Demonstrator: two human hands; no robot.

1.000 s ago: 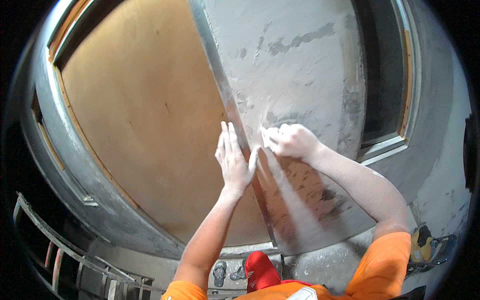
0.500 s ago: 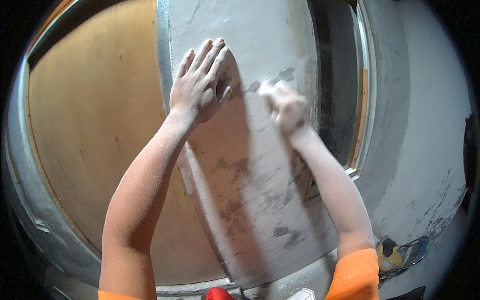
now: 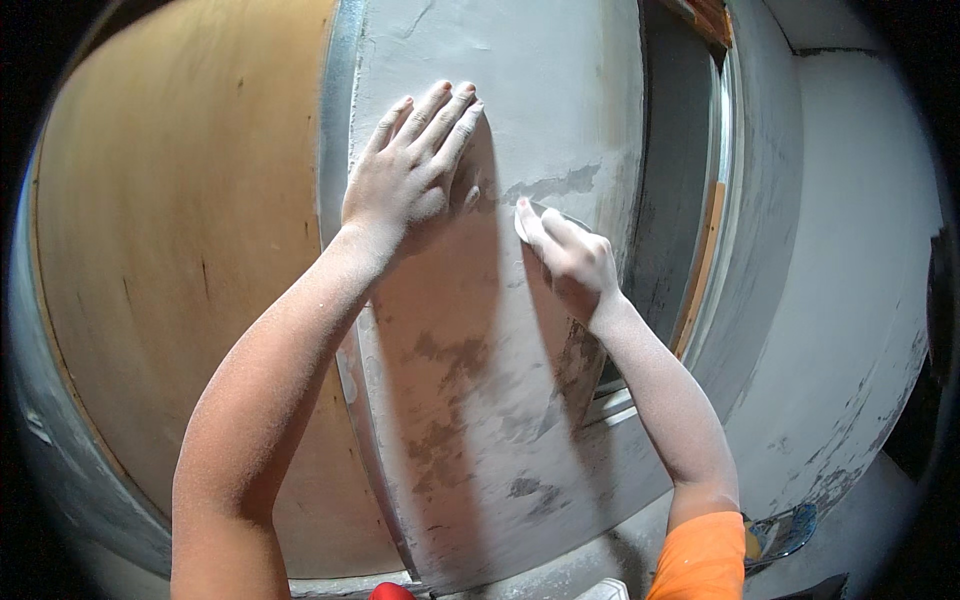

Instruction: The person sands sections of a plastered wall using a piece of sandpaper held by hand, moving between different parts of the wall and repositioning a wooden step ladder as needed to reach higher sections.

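Observation:
Dusted with white powder, my left hand [image 3: 415,160] lies flat on the plastered wall [image 3: 540,110], its fingers stretched upward and nothing in its grasp. My right hand [image 3: 575,255] is closed on a thin whitish pad [image 3: 521,228] and holds it against the plaster, to the right of and lower than the left hand. Only the pad's edges show past my fingers, so its exact kind is hidden. Just above the right hand is a grey bare patch [image 3: 555,185] in the white coat. More dark patches spread lower on the wall.
A wooden door panel [image 3: 190,250] with a metal edge strip [image 3: 338,130] stands to the left. On the right is a recessed dark window opening [image 3: 680,150] with a wood-edged frame. At the lower right, a clear container [image 3: 790,535] sits by the wall's foot.
My right hand has moved slightly down the wall, uncovering more of the grey patch. My left hand stays flat on the plaster. The whole view has shifted a little.

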